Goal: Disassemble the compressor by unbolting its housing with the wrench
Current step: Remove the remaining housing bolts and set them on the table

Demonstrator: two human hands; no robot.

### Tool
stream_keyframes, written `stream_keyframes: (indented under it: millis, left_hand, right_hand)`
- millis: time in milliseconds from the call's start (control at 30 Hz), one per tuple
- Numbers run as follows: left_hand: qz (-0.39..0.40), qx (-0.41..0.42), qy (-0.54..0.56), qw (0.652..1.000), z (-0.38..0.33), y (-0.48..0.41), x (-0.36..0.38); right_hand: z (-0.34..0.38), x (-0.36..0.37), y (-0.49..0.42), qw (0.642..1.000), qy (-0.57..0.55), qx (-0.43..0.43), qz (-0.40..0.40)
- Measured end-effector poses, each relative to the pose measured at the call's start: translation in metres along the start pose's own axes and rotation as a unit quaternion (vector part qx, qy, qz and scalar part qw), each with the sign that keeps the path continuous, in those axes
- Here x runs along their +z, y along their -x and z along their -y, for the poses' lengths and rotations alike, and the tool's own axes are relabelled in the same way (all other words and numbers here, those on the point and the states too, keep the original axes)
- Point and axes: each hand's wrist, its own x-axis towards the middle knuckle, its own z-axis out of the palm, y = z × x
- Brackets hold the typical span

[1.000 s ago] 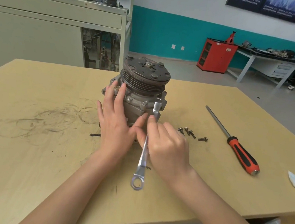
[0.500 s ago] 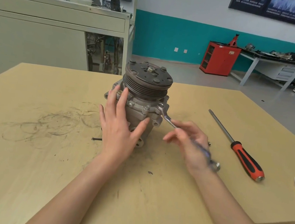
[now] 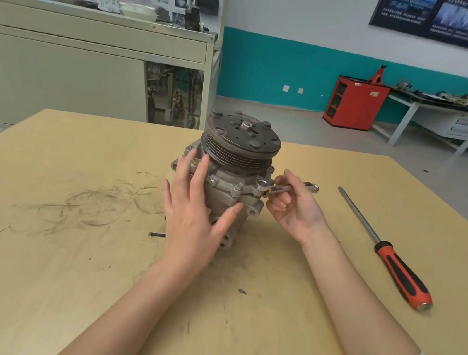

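The compressor (image 3: 240, 146) stands upright near the middle of the tan counter (image 3: 71, 261), pulley end up. A dark, rust-brown clutch plate with a central nut and round studs tops a ribbed pulley. Below it sits a dull grey cast housing with lugs and bolt heads around its flange. The left hand (image 3: 193, 216) lies flat against the housing's near side, fingers (image 3: 181, 177) straight and spread. The right hand (image 3: 296, 210) curls its fingers round a silver wrench (image 3: 282, 187), whose ring end sits on a bolt at the housing's right lug. An orange-and-black screwdriver (image 3: 388, 247) lies well to the right.
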Motion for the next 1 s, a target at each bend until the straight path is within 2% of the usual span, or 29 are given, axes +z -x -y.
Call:
stream_keyframes:
  millis: [167,300,367,500,600,667,767,800,900,933,967,1000]
  left_hand:
    - [0.009,-0.011,-0.001,1.000,0.000,0.001,0.000]
    - [0.011,-0.011,-0.001,1.000,0.000,0.001,0.000]
    - [0.010,-0.010,-0.002,1.000,0.001,0.001,0.001]
    - [0.011,-0.008,-0.004,1.000,0.002,0.001,0.001]
    - [0.015,-0.012,-0.004,1.000,0.003,0.001,0.001]
    - [0.016,-0.014,-0.001,1.000,0.003,0.001,0.001]
    - [0.013,-0.013,-0.006,1.000,0.003,0.001,0.002]
    - [0.013,-0.012,-0.007,1.000,0.003,0.001,0.002]
    - [0.012,-0.011,-0.013,1.000,0.005,0.002,0.002]
    - [0.013,-0.013,-0.013,1.000,0.006,0.002,0.003]
    - [0.014,-0.015,-0.011,1.000,0.006,0.003,0.004]
    - [0.012,-0.017,-0.009,1.000,0.006,0.003,0.004]
  right_hand:
    - [0.008,0.003,0.008,0.999,-0.008,-0.040,0.006]
    - [0.011,0.009,0.014,0.993,-0.113,-0.030,0.003]
    - [0.021,0.012,0.016,0.991,-0.122,-0.045,0.005]
    - [0.040,0.025,0.030,0.994,0.003,-0.101,-0.047]
    - [0.037,0.034,0.058,0.970,0.140,-0.159,-0.117]
    - [0.023,0.039,0.080,0.921,0.265,-0.250,-0.137]
    - [-0.003,0.054,0.097,0.800,0.416,-0.407,-0.145]
    - [-0.009,0.058,0.097,0.745,0.456,-0.466,-0.141]
    - [-0.026,0.064,0.090,0.512,0.606,-0.593,-0.138]
    - [-0.031,0.065,0.088,0.460,0.634,-0.606,-0.141]
    - [-0.036,0.065,0.086,0.431,0.652,-0.607,-0.143]
    - [-0.040,0.065,0.086,0.419,0.662,-0.605,-0.141]
